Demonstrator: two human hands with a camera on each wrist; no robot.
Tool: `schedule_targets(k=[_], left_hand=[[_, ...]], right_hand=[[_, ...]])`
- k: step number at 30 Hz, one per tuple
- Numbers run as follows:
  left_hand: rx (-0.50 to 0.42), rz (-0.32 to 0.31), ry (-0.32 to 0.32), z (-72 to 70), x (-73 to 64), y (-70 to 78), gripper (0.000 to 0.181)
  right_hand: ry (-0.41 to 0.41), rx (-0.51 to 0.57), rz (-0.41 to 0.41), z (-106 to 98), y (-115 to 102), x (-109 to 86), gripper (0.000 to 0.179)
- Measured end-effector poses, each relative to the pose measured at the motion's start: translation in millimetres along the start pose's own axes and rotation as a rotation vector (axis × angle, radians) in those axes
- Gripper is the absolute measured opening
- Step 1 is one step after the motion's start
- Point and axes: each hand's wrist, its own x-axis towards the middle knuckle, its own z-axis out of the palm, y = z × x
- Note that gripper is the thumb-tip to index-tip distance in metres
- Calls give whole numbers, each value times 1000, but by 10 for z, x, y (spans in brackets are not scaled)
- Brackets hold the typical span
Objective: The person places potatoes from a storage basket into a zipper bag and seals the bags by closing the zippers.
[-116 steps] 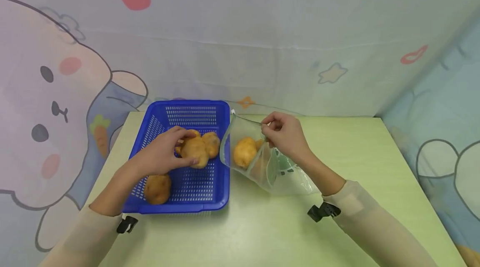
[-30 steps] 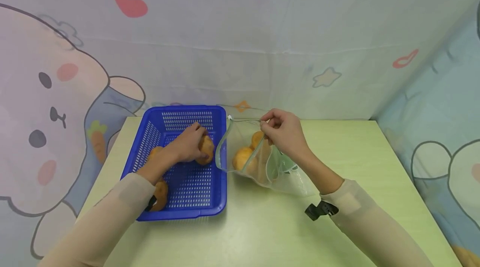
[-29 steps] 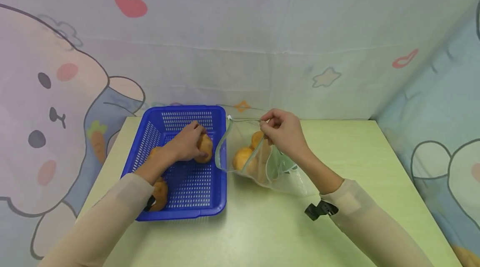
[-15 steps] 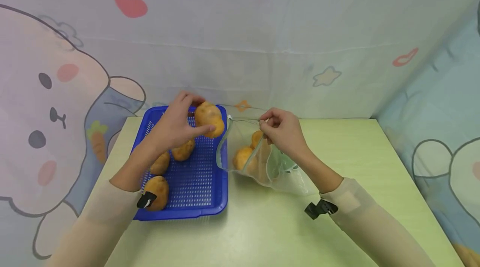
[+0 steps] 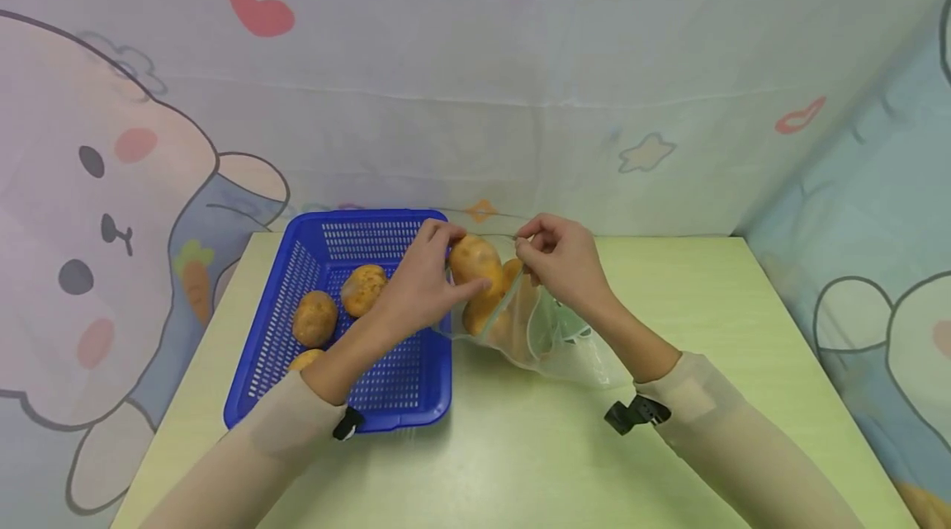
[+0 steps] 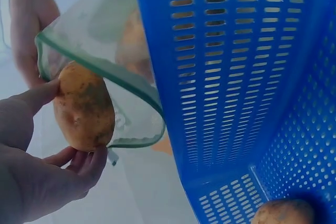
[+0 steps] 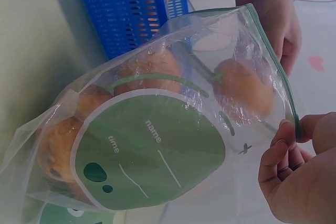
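Note:
My left hand [image 5: 425,280] holds a potato [image 5: 473,259] between thumb and fingers at the mouth of a clear zip bag [image 5: 520,331]. In the left wrist view this potato [image 6: 84,107] sits just at the green-edged opening. My right hand [image 5: 562,261] pinches the bag's rim at its upper edge. Several potatoes [image 7: 56,150] lie inside the bag, partly behind its green label [image 7: 152,150] with "name" and "time" on it. A blue basket [image 5: 438,397] stands left of the bag. Potatoes [image 5: 315,319] remain in it, one partly hidden by my left forearm.
The pale green table [image 5: 706,306] carries basket and bag side by side. Behind it hangs a printed cloth backdrop [image 5: 475,83], with another cloth [image 5: 891,224] along the right side. Black straps [image 5: 637,414] with small devices sit at both wrists.
My left hand picked a potato from the basket, lifted it, and carried it rightward to the bag's mouth. The bag earlier gained another potato. My right hand has kept its pinch.

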Motion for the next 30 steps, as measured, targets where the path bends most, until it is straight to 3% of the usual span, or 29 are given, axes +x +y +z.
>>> schedule_targets(k=[7,10,13,16,20,25,30], left_hand=[[38,-7,-58,48,32,22,69],[88,-9,-80,-78,58,-9,68],[128,-31,-108,-306,83,-106,69],[167,-77,-149,-531,101,-288,74],[216,-109,-183,-709,118,-615,82],[244,-110,-165,-829,102,-974,82],[264,-143,-215,-852,38,-1167,81]], right_hand=[[3,11,-4,6,2,4,10],[3,11,1,9,-6,5,9],[4,12,5,9,-14,2,9],[2,14,7,6,-15,-3,9],[0,19,7,0,-9,-5,9],[-4,19,2,0,-7,-4,9],[-9,15,11,-4,1,-16,9]])
